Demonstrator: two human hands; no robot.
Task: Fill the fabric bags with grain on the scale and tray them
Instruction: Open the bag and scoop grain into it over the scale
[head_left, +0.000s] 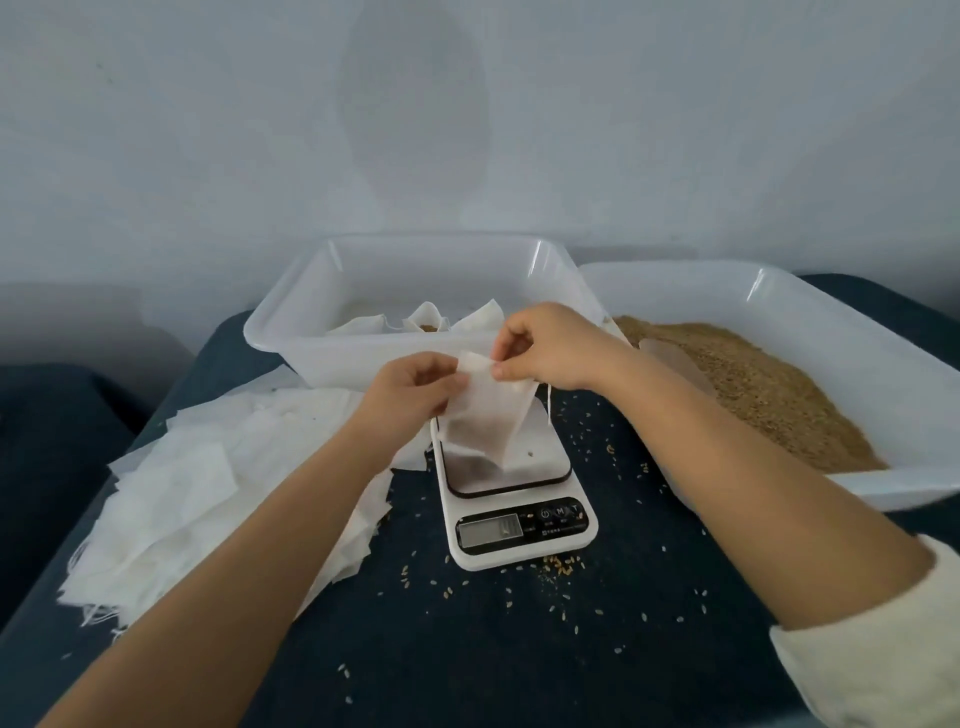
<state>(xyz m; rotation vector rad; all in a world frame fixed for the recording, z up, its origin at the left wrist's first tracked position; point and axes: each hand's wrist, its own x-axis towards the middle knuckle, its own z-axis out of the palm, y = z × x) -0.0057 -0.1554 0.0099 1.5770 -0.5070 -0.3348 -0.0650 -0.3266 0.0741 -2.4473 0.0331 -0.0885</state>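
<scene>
A thin white fabric bag (491, 415) hangs above the white kitchen scale (511, 506), its lower end resting on the scale's platform. My left hand (410, 387) pinches the bag's top left edge. My right hand (540, 348) pinches the top right edge, and a drawstring dangles below it. A dark mass shows through the bag's lower part. Behind the scale stands a translucent white tray (291, 322) with a few bags lying in it. At the right, a second white tray (852, 364) holds a heap of brown grain (753, 384).
A loose pile of flat white fabric bags (192, 493) lies on the dark blue surface at the left. Scattered grains (566, 587) dot the surface around the scale. A pale wall rises close behind the trays. The surface's left edge drops off beside the pile.
</scene>
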